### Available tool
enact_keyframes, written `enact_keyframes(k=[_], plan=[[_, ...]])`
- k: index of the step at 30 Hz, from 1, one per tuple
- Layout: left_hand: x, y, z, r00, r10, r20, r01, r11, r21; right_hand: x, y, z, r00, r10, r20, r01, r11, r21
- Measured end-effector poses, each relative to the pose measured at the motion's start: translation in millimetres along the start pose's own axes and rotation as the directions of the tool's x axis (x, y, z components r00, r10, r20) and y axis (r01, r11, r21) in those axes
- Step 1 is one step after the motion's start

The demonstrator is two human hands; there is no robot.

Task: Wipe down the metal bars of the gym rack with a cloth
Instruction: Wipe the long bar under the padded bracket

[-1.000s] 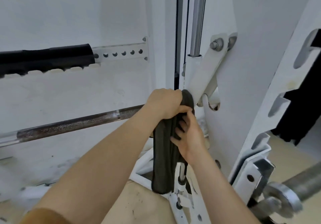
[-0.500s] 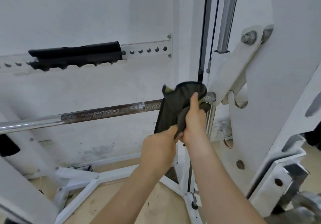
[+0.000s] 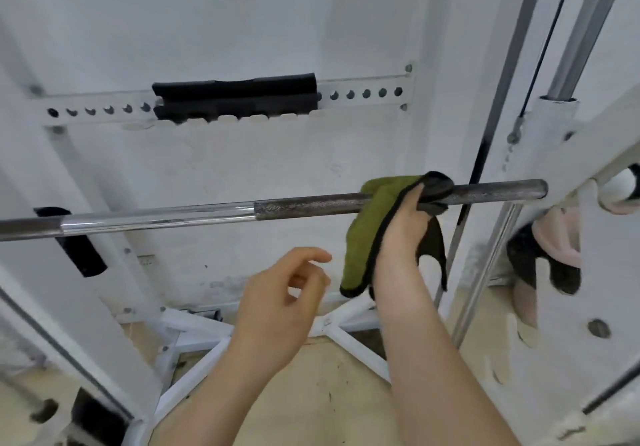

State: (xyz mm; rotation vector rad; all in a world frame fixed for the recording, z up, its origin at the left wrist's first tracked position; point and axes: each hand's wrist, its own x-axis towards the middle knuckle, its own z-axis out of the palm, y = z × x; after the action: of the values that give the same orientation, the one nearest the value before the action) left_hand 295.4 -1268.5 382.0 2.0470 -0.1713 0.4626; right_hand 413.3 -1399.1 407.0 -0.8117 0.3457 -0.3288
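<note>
A horizontal metal barbell [image 3: 304,205] crosses the view, knurled and dark on the right, shiny chrome toward the left. A cloth [image 3: 367,237], olive green on one side and dark on the other, is draped over the knurled part. My right hand [image 3: 403,229] grips the cloth around the bar from below. My left hand [image 3: 280,307] hangs free below the bar, left of the cloth, fingers loosely curled and holding nothing.
The white rack frame [image 3: 568,175] with a chrome guide rod [image 3: 578,43] stands at right. A perforated white rail with a black pad [image 3: 235,97] runs along the wall. White base struts [image 3: 194,345] lie on the beige floor below.
My left hand has let go of the cloth and dropped down to the left. My right hand has slid the cloth left along the bar, showing its green side. The view has shifted left.
</note>
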Motion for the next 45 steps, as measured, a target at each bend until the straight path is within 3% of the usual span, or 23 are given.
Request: enact_keyframes(k=[4, 6, 8, 11, 13, 14, 16, 18, 19, 21, 22, 23, 25, 28, 31, 36, 38, 39, 41, 43, 45], plan=[[4.1, -28.4, -48.0, 0.992, -0.006, -0.123, 0.008, 1.000, 0.013, -47.9, 67.5, 52.3, 1.000, 0.015, 0.017, -0.015, 1.000, 0.011], [6.3, -42.5, -64.9, 0.982, -0.045, -0.186, 0.050, 0.998, 0.025, -62.9, 89.4, 65.4, 0.991, 0.082, 0.101, -0.081, 0.997, -0.021], [9.5, -55.4, -75.6, 0.965, -0.109, -0.240, 0.125, 0.991, 0.053, -82.1, 114.0, 74.9, 0.950, 0.164, 0.265, -0.112, 0.973, -0.201], [7.1, -63.8, -92.8, 0.952, -0.171, -0.255, 0.194, 0.979, 0.068, -110.9, 123.7, 74.6, 0.900, 0.205, 0.384, 0.044, 0.835, -0.549], [0.7, -61.3, -101.7, 0.972, -0.121, -0.200, 0.143, 0.984, 0.102, -110.5, 100.9, 61.5, 0.873, 0.122, 0.473, 0.296, 0.639, -0.710], [-2.1, -59.6, -104.8, 0.980, -0.086, -0.179, 0.111, 0.985, 0.131, -109.7, 82.1, 55.4, 0.851, 0.065, 0.521, 0.431, 0.482, -0.763], [-2.2, -59.3, -107.0, 0.982, -0.028, -0.186, 0.058, 0.986, 0.155, -114.2, 40.2, 57.0, 0.790, -0.118, 0.601, 0.610, 0.238, -0.756], [-0.3, -59.5, -104.6, 0.979, -0.007, -0.205, 0.032, 0.992, 0.120, -107.3, 17.2, 72.7, 0.657, -0.293, 0.695, 0.740, 0.076, -0.668], [0.5, -58.8, -102.6, 0.978, -0.005, -0.210, 0.028, 0.994, 0.108, -97.1, 15.2, 81.0, 0.583, -0.324, 0.746, 0.776, -0.053, -0.629], [3.2, -57.7, -97.1, 0.977, 0.042, -0.207, -0.018, 0.993, 0.115, -72.6, 24.7, 89.0, 0.478, -0.231, 0.847, 0.756, -0.383, -0.531], [5.3, -58.3, -93.4, 0.975, 0.082, -0.205, -0.055, 0.989, 0.136, -62.3, 33.7, 88.0, 0.467, -0.145, 0.873, 0.715, -0.519, -0.468], [7.8, -58.9, -89.5, 0.972, 0.124, -0.202, -0.089, 0.981, 0.175, -55.8, 40.3, 85.9, 0.483, -0.085, 0.871, 0.681, -0.589, -0.435], [15.4, -59.2, -80.6, 0.960, 0.203, -0.192, -0.145, 0.949, 0.280, -47.4, 43.0, 82.3, 0.489, -0.038, 0.871, 0.678, -0.611, -0.407], [27.5, -48.3, -64.2, 0.932, 0.326, -0.158, -0.239, 0.881, 0.408, -33.1, 27.1, 71.8, 0.461, -0.020, 0.887, 0.730, -0.560, -0.391], [37.7, -30.8, -45.4, 0.900, 0.425, -0.094, -0.338, 0.818, 0.465, -5.8, 0.9, 50.7, 0.584, -0.108, 0.804, 0.667, -0.500, -0.552], [65.2, -9.4, 0.2, 0.863, 0.499, 0.075, -0.449, 0.693, 0.564, 43.0, -60.4, 6.9, 0.758, -0.213, 0.617, 0.432, -0.545, -0.718], [78.9, -3.2, 22.6, 0.843, 0.509, 0.174, -0.498, 0.615, 0.611, 69.5, -90.8, -19.9, 0.811, -0.283, 0.512, 0.339, -0.486, -0.805], [84.7, 1.3, 34.7, 0.833, 0.509, 0.216, -0.522, 0.595, 0.611, 81.9, -100.5, -32.4, 0.802, -0.329, 0.498, 0.330, -0.451, -0.829], [92.6, 14.5, 59.6, 0.810, 0.510, 0.290, -0.570, 0.567, 0.595, 96.9, -107.2, -48.9, 0.709, -0.419, 0.567, 0.412, -0.406, -0.816], [93.9, 29.6, 82.0, 0.795, 0.503, 0.339, -0.598, 0.558, 0.575, 101.8, -106.5, -56.2, 0.597, -0.460, 0.657, 0.487, -0.443, -0.753], [91.3, 39.9, 100.6, 0.781, 0.512, 0.359, -0.619, 0.556, 0.554, 105.3, -117.3, -64.0, 0.558, -0.485, 0.674, 0.480, -0.474, -0.738]])
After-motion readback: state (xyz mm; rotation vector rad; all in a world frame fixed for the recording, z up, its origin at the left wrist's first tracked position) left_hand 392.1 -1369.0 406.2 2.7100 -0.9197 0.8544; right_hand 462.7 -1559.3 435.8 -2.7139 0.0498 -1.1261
